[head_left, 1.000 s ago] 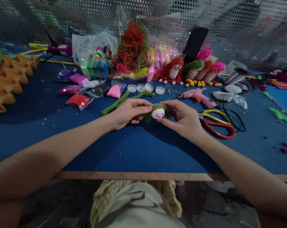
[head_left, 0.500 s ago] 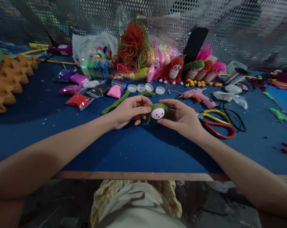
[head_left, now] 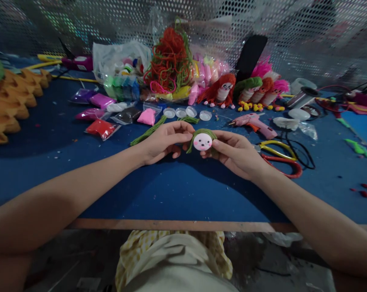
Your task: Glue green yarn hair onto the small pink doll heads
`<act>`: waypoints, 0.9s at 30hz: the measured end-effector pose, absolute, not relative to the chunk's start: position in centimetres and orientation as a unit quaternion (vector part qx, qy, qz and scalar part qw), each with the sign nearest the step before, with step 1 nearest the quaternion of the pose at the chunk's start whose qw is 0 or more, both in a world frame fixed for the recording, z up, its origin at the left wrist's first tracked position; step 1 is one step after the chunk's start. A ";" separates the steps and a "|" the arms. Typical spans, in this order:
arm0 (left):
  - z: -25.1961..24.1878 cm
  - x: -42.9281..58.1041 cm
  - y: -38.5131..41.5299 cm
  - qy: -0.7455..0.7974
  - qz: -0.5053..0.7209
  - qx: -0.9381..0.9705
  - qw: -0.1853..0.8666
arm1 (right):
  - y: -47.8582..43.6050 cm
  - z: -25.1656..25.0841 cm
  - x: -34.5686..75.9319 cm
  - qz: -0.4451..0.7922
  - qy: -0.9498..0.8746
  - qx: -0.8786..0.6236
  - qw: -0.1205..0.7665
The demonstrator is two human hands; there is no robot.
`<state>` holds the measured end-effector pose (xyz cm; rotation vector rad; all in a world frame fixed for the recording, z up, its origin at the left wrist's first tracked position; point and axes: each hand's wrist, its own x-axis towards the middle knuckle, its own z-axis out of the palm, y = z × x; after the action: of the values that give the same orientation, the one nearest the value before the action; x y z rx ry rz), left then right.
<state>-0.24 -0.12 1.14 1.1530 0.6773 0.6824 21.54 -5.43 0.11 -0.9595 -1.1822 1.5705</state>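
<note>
A small white doll head (head_left: pixel 202 142) with dark eyes, pink cheeks and green yarn hair is held above the blue table, face toward me. My right hand (head_left: pixel 232 152) grips its right side, thumb at the edge of the face and fingers behind. At the other side my left hand (head_left: pixel 168 142) pinches the hair near the head's upper left with thumb and forefinger. A bundle of green yarn (head_left: pixel 147 133) lies just behind my left hand. Scissors (head_left: pixel 279 156) with yellow and red handles lie beside my right wrist.
A pink glue gun (head_left: pixel 253 123) lies behind my right hand. Finished yarn dolls (head_left: pixel 222 91), tangled yarn (head_left: pixel 168 61) and bagged clay (head_left: pixel 101 128) line the back. Small clear lids (head_left: pixel 205 115) sit mid-table. An orange egg tray (head_left: pixel 10 103) is at left.
The doll head has turned to face me more fully. My right thumb has moved from below the face up to its right edge. My left hand has barely moved.
</note>
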 end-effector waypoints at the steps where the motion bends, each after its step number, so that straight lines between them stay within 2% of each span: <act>1: 1.1 -0.2 -0.1 0.306 0.307 0.526 0.732 | -5.4 0.1 21.6 0.637 -0.479 -0.390 0.460; 11: 0.2 0.0 -0.1 0.297 0.328 0.582 0.683 | -5.5 0.5 21.6 0.659 -0.462 -0.373 0.462; 22: 0.3 -0.1 -0.5 0.300 0.318 0.616 0.655 | -5.7 -0.2 21.0 0.552 -0.541 -0.412 0.482; 27: 1.0 -0.1 -0.3 0.308 0.291 0.558 0.714 | -5.5 -0.5 21.3 0.548 -0.565 -0.396 0.474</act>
<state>-0.10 -0.33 1.00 1.2360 0.6833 0.6445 21.31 -5.45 -0.50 -0.9700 -1.3813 1.3397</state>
